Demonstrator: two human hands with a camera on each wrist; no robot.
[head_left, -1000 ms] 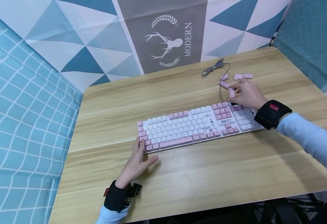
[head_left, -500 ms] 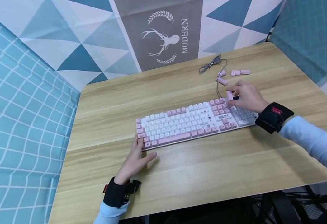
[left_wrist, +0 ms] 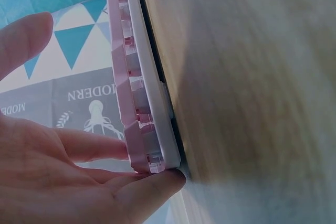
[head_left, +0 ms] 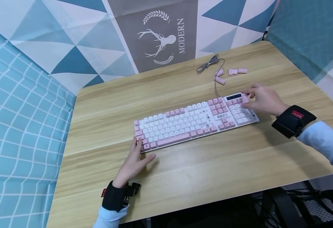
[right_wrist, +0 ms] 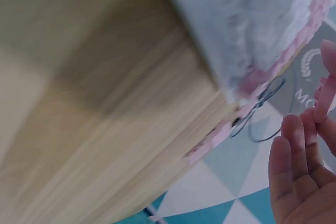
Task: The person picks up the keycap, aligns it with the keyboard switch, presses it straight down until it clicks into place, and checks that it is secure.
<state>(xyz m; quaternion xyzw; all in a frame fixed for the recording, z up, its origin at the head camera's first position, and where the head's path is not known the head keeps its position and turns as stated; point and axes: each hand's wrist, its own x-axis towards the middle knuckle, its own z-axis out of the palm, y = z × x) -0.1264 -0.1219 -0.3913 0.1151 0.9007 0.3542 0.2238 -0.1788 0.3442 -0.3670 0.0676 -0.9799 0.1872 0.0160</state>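
A pink and white keyboard (head_left: 178,122) lies across the table. My left hand (head_left: 130,163) rests with its fingertips against the keyboard's left end, fingers fairly straight and thumb held apart; the left wrist view shows the fingers (left_wrist: 152,190) touching the keyboard's corner. Over the top right of the number pad, my right hand (head_left: 264,99) pinches a long pink keycap (head_left: 244,98) between thumb and fingers. That keycap (right_wrist: 326,98) stands on end at the frame's right side in the right wrist view. A dark strip (head_left: 233,97) shows beside it on the keyboard.
Behind the keyboard lie several loose pink keycaps (head_left: 219,80), some beside the grey cable (head_left: 209,63), which is bundled near the back edge. A patterned cloth (head_left: 155,34) hangs behind the wooden table (head_left: 183,183).
My right hand has brought the pink keycap from behind the keyboard to the right, over the number pad's upper right corner, uncovering the dark strip. My left hand stays at the left end.
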